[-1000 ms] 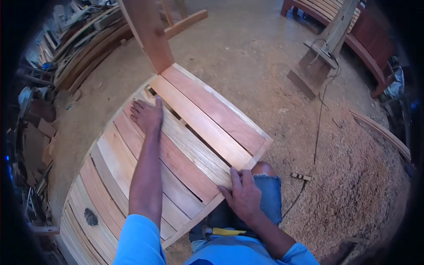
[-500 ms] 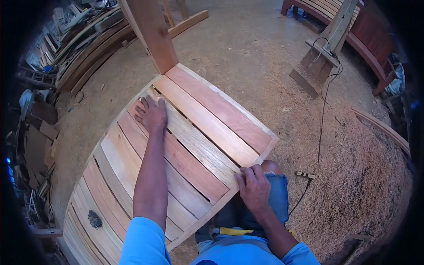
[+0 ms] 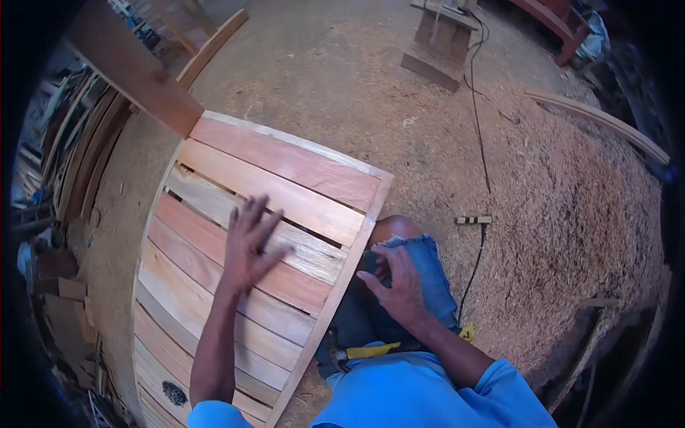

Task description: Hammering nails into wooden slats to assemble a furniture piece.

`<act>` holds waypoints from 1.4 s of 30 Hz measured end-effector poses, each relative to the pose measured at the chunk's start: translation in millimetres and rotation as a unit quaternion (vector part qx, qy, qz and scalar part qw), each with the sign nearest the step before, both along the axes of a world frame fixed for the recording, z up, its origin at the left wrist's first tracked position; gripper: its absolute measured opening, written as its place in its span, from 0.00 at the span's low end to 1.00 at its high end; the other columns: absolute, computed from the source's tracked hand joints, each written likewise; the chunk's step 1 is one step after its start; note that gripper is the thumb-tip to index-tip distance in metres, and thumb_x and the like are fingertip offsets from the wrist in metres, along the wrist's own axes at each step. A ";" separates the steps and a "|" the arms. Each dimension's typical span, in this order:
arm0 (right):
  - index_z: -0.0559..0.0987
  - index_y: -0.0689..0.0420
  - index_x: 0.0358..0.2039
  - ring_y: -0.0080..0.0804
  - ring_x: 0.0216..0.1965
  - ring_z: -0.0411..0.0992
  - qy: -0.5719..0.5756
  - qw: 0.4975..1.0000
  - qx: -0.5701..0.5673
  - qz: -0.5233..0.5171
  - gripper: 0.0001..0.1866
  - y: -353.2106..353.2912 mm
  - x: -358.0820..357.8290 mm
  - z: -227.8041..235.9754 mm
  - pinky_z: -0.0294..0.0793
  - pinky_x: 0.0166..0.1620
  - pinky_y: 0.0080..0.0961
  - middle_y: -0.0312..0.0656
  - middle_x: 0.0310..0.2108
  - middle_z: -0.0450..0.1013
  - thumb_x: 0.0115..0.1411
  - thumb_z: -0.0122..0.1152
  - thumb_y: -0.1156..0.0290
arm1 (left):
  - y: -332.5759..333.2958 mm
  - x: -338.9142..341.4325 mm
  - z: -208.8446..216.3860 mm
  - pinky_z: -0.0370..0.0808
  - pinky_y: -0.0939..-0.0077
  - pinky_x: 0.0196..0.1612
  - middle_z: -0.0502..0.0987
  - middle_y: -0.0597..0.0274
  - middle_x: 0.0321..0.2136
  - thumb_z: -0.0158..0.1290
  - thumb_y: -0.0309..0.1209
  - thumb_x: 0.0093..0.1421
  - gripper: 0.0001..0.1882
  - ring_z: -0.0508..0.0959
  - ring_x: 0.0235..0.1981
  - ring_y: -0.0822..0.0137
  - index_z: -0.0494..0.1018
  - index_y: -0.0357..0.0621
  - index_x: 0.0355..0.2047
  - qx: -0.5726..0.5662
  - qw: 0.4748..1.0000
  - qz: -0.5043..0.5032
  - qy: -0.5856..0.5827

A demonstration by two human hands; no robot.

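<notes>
A slatted wooden panel (image 3: 285, 171) of reddish and pale boards lies in front of me on the sawdust floor. My left hand (image 3: 250, 242) rests flat on its middle slats, fingers spread, holding nothing. My right hand (image 3: 396, 282) is off the panel's right edge, over my knee in blue denim shorts, fingers loosely apart and empty. A hammer with a yellow handle (image 3: 360, 352) lies below my right hand, close to my blue shirt.
A thick wooden post (image 3: 135, 71) meets the panel's far left corner. Planks are stacked along the left wall (image 3: 78, 157). A black cable (image 3: 478, 128) runs across the sawdust to a small plug block (image 3: 473, 220). A curved wooden strip (image 3: 599, 121) lies at right.
My right hand has left the panel's right edge and moved onto my knee. My left hand slid nearer along the slats. My head has shifted, so the panel sits lower left in view.
</notes>
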State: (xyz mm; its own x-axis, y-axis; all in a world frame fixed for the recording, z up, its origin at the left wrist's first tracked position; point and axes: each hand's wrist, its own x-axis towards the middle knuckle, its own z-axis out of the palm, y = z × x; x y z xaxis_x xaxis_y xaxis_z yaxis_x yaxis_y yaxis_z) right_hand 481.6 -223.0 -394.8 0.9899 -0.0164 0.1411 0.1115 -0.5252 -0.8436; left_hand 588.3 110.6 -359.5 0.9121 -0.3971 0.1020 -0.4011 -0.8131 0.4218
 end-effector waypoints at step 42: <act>0.83 0.53 0.55 0.52 0.50 0.80 0.260 0.842 -0.154 0.446 0.26 -12.1 -82.3 7.2 0.85 0.48 0.50 0.51 0.50 0.78 0.58 0.77 0.58 | -28.9 -30.7 8.1 0.52 0.31 0.80 0.70 0.50 0.70 0.73 0.62 0.54 0.49 0.66 0.76 0.44 0.76 0.58 0.73 0.012 0.999 -0.040 0.001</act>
State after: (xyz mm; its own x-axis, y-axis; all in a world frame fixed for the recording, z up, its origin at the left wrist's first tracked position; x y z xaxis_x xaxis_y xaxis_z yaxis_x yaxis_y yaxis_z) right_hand 399.3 -235.1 -387.6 0.5180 0.7250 -0.4538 0.2361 -0.6312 -0.7388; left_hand 557.6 81.7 -351.4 0.8781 -0.4702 0.0888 -0.4633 -0.7890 0.4035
